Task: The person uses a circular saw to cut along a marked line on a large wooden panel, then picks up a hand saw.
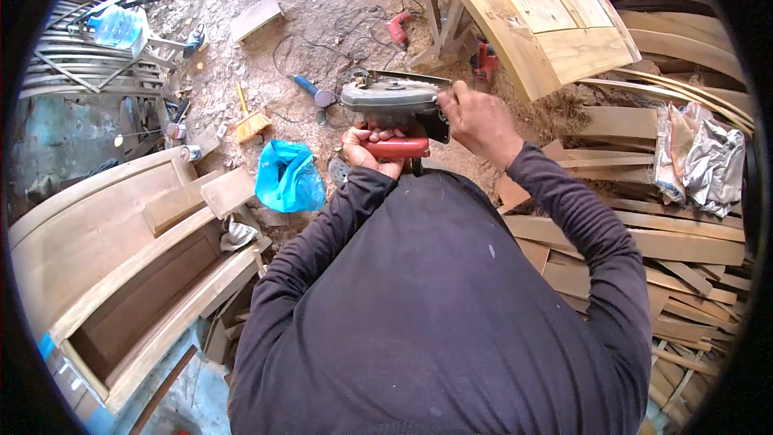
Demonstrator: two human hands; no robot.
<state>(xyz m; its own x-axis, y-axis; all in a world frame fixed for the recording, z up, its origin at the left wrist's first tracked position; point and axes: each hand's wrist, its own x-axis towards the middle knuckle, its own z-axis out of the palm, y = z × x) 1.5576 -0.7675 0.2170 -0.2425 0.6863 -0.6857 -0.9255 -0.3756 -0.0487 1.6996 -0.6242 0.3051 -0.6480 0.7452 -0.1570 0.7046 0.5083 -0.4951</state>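
Observation:
In front of my body I hold a circular saw (394,97) with a grey blade guard, a dark base plate and a red body part (398,147). From the left, my left hand (372,149) is closed round the red part, with its fingers curled over the top. At the saw's right end my right hand (481,119) is closed, its thumb and fingers pinching the edge beside the base plate. Exactly which small part lies under those fingertips is hidden. Beyond the saw, a blue angle grinder (310,89) lies on the ground.
Red power tools, including a drill (397,30), lie among cables ahead. A curved wooden panel (555,32) stands at the far right, above stacked boards (644,234). At left are a blue plastic bag (290,177), a brush (250,123) and a wooden frame (145,298).

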